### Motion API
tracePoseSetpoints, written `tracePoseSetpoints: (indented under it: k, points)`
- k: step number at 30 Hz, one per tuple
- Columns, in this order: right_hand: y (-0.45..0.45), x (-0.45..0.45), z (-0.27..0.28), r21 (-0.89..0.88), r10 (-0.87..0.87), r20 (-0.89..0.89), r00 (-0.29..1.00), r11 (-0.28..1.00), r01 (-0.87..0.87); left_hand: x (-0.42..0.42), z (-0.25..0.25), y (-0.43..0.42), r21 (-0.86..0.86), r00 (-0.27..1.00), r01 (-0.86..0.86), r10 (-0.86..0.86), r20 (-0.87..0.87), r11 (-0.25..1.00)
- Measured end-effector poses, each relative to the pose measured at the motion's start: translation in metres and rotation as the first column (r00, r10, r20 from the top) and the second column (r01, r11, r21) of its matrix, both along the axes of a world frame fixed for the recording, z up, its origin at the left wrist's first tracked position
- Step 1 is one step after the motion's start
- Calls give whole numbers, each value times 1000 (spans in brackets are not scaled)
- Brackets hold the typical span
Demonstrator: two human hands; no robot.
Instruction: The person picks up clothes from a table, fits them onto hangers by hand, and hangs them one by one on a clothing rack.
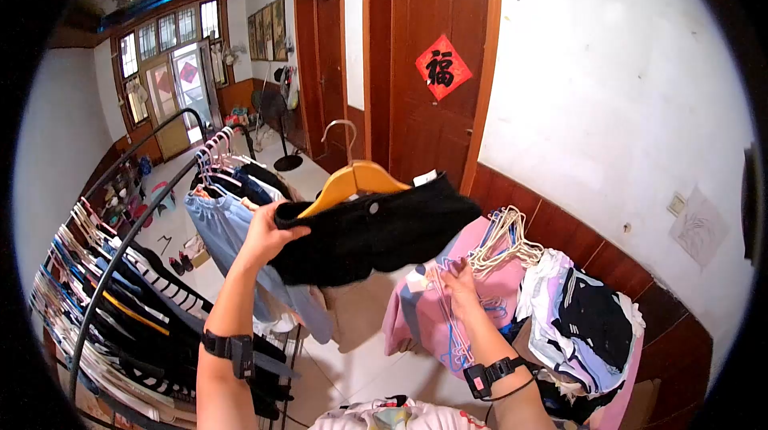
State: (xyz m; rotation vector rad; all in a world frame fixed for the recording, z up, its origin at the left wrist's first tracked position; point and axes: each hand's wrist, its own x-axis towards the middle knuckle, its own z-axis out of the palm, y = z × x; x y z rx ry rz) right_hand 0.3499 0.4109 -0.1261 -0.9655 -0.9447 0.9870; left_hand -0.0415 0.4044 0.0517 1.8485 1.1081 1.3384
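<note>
My left hand [270, 236] is closed on the waistband corner of black shorts [376, 242], thumb in front. A yellow wooden hanger [360, 180] with a metal hook pokes out above the waistband, its lower part hidden by the cloth. Lower right, my right hand [464, 290] is closed around several thin blue and pink hangers [454, 342], which dangle below it. Behind these is a pink cloth-covered surface [408, 322]. Just beyond my right hand, a heap of white hangers [508, 242] rests on the pink cloth.
A dark metal rack [108, 270] packed with clothes stands at the left. Light blue trousers [220, 226] hang near its end. To the right lies a pile of folded clothes [576, 326]. A wooden door [438, 122] and a standing fan [286, 162] are farther back.
</note>
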Motion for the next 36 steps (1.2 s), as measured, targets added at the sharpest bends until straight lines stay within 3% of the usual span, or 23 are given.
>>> tracePoseSetpoints:
  k: [1, 2, 3, 5, 6, 8, 10, 12, 13, 15, 17, 19, 23, 25, 28, 29, 31, 32, 33, 35, 36]
  points:
    - [12, 2, 10, 92, -66, 101, 993, 994, 56, -4, -1, 0, -8, 997, -29, 29, -65, 1000]
    - [18, -4, 27, 197, -86, 11, 996, 977, 82, -4, 1, -5, -27, 997, -49, 48, -64, 998]
    - [21, -3, 45, 266, -86, 76, 993, 962, 63, -4, 1, -10, -47, 996, -68, 65, -64, 997]
    - [18, -5, 73, 290, 77, 53, 996, 953, -89, -8, -8, -13, -57, 998, -61, 59, -25, 997]
    - [12, -8, 81, 293, 72, 51, 996, 952, -84, -12, -12, -15, -68, 998, -59, 61, 22, 996]
    - [2, -17, 94, 457, -62, 145, 987, 889, -11, -20, -17, -21, -129, 994, -39, 52, 91, 991]
    - [-8, -22, 103, 483, -143, 240, 960, 875, 9, -36, -29, -21, -183, 985, 21, 11, 174, 983]
    - [-13, -23, 108, 513, -301, 452, 840, 858, 31, -43, -29, -30, -260, 974, 15, 44, 221, 965]
    - [-20, -27, 116, 510, -296, 453, 841, 860, 28, -47, -29, -35, -336, 962, 14, 78, 261, 942]
    - [-33, -34, 135, 504, -446, 634, 632, 858, 100, -51, -34, -40, -353, 952, 26, 84, 293, 935]
    - [-23, -39, 129, 535, -505, 629, 591, 833, 142, -54, -41, -45, -368, 939, 41, 90, 331, 929]
    - [-13, -40, 123, 592, -593, 671, 445, 790, 158, -55, -46, -50, -427, 946, 15, 125, 298, 904]
    - [-7, -48, 112, 511, -567, 719, 401, 823, 248, -52, -59, -63, -526, 926, -27, 220, 307, 850]
    - [-3, -57, 105, 553, -611, 668, 425, 789, 266, -54, -69, -65, -506, 917, 22, 184, 353, 862]
    - [1, -71, 89, 477, -560, 526, 640, 817, 323, -56, -73, -66, -420, 931, -3, 155, 330, 908]
    - [0, -74, 82, 478, -556, 530, 640, 819, 317, -60, -73, -67, -421, 929, -4, 160, 335, 907]
    - [0, -78, 71, 398, -531, 628, 568, 847, 352, -69, -68, -67, -317, 962, -91, 165, 215, 944]
    - [-16, -79, 86, 116, -298, 771, 563, 935, 335, -75, -67, -66, -259, 968, -90, 145, 206, 962]
    - [-27, -84, 93, 114, -291, 774, 562, 938, 328, -81, -68, -65, -262, 966, -95, 153, 209, 960]
    - [-48, -96, 106, 584, -662, 719, 214, 741, 331, -90, -68, -62, -194, 975, -150, 177, 133, 969]
    - [-59, -106, 116, 670, -722, 655, 223, 691, 271, -93, -65, -62, -207, 978, -156, 181, 106, 966]
